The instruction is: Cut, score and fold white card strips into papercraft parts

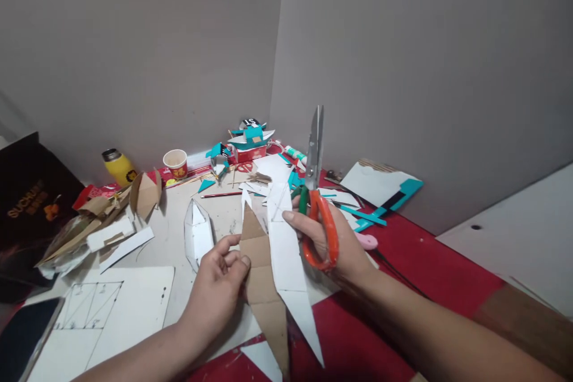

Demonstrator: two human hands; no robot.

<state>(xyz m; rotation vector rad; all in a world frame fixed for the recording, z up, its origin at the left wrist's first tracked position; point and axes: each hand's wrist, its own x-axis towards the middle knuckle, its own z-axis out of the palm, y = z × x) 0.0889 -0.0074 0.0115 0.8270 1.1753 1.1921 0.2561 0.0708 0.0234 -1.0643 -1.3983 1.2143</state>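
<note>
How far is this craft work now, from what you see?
The teal-and-white boat-shaped model looks done; the white folded hull looks shaped. The left hand holds a brown pointed cardboard strip; the right hand, orange-handled metal scissors and a white pointed strip. Both strips look open, so folding and joining probably remain.

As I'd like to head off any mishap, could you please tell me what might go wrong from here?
The right hand holds both the scissors and the white piece, so either might slip. The upward-pointing blades could nick someone if the hand turns. The paper cup might tip if knocked.
</note>
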